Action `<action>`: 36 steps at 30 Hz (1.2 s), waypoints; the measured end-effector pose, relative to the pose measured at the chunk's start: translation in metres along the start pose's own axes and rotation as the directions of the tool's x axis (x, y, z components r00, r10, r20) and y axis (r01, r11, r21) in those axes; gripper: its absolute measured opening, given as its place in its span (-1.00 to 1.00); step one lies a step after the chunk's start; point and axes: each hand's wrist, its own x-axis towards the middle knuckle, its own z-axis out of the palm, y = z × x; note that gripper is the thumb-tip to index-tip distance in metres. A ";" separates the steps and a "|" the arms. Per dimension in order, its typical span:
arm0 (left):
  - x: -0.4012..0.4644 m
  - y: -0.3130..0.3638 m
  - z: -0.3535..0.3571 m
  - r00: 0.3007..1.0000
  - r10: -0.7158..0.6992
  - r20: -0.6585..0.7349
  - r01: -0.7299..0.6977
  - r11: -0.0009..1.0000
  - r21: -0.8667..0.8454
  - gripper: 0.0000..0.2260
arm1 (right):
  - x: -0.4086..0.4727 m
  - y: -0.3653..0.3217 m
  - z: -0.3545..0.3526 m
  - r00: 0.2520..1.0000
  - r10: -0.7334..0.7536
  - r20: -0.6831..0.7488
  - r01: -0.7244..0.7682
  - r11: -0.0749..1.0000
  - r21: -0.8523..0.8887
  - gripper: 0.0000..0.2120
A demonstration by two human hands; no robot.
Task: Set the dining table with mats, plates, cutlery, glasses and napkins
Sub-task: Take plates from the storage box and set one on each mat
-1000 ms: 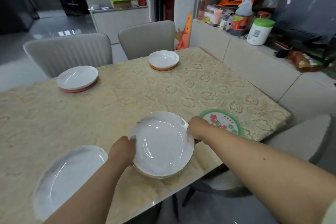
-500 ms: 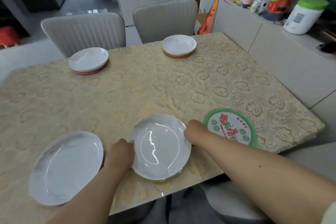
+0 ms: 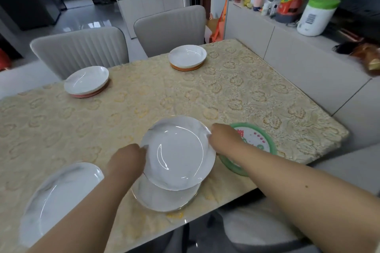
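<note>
A white plate (image 3: 177, 153) is lifted off the table, held at its left rim by my left hand (image 3: 126, 160) and at its right rim by my right hand (image 3: 223, 138). Under it another white plate (image 3: 164, 199) stays on the table near the front edge. A round green-rimmed mat (image 3: 257, 139) lies just right of the lifted plate, partly under my right arm. One more white plate (image 3: 59, 197) lies at the front left. Two far places each have a white plate on a mat: one on a red mat (image 3: 86, 80), one on an orange mat (image 3: 187, 56).
The table (image 3: 144, 104) has a beige embossed cloth. Two grey chairs (image 3: 82, 47) stand at the far side, and a chair seat (image 3: 257, 230) is below the near edge. A grey counter (image 3: 298, 51) on the right carries bottles and a white tub (image 3: 316, 16).
Both hands have lifted the top plate off the stack and carried it up and to the right, uncovering the plate beneath. The camera has tilted and moved closer.
</note>
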 end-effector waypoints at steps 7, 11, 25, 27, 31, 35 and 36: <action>0.004 0.103 0.018 0.961 0.262 0.091 -0.270 0.959 0.090 -0.83 | 0.001 0.081 -0.051 0.972 0.175 -0.160 -0.175 0.985 0.012 -0.97; 0.005 0.142 0.038 0.917 0.353 0.184 -0.358 0.934 -0.006 -0.82 | 0.005 0.119 -0.063 0.947 0.277 -0.162 -0.282 0.959 -0.011 -0.86; 0.005 0.194 0.067 0.899 0.275 0.341 -0.267 0.961 -0.071 -0.78 | 0.016 0.171 -0.047 0.888 0.447 -0.107 -0.454 0.889 -0.057 -0.73; 0.007 0.194 0.069 0.915 0.261 0.308 -0.250 0.965 -0.074 -0.67 | 0.015 0.170 -0.046 0.890 0.442 -0.112 -0.451 0.890 -0.069 -0.75; 0.009 0.196 0.071 0.926 0.238 0.294 -0.232 0.971 -0.053 -0.66 | 0.015 0.170 -0.045 0.890 0.445 -0.103 -0.452 0.889 -0.072 -0.73; 0.007 0.196 0.066 0.915 0.231 0.331 -0.244 0.970 -0.003 -0.66 | 0.014 0.167 -0.045 0.893 0.442 -0.082 -0.448 0.891 -0.079 -0.75; 0.006 0.196 0.065 0.908 0.250 0.337 -0.263 0.965 -0.006 -0.65 | 0.014 0.166 -0.045 0.893 0.444 -0.078 -0.449 0.890 -0.076 -0.75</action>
